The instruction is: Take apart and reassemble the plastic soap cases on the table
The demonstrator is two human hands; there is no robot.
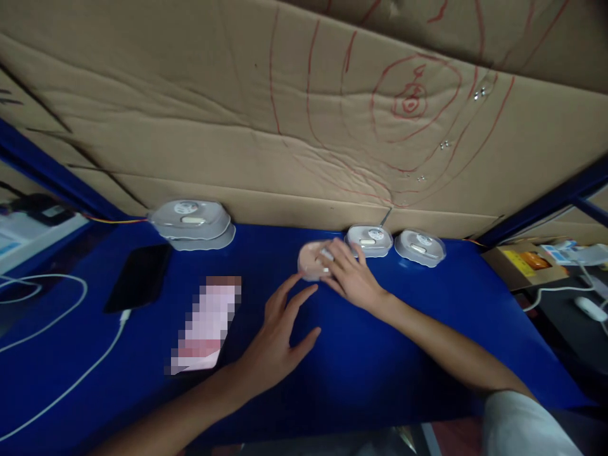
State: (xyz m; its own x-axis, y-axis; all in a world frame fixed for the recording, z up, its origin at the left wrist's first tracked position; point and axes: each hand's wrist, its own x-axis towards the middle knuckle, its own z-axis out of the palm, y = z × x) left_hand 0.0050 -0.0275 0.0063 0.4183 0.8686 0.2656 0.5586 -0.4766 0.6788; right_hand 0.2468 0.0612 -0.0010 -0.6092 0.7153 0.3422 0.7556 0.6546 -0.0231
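A small rounded pinkish plastic box (310, 260) with a clear, shiny surface is at the middle of the blue table. My right hand (349, 272) grips its right side, with the fingers curled over the edge; the blurred fingers hide part of the box. Lower and to the left is my left hand (285, 326), open, thumb and fingers apart. Its fingertips come close to the box's lower left edge; whether they touch I cannot tell. Just behind my right hand stands a grey box with a clear lid (369, 240), and a similar box (420, 247) is to its right.
Two stacked grey boxes (192, 225) stand at the back left. A dark phone (137, 278) on a white cable and a lit phone (206, 326), its screen pixelated, lie left on the blue table (403, 373). Cardboard (190, 95) with red lines rises behind. An open carton (527, 263) is at right.
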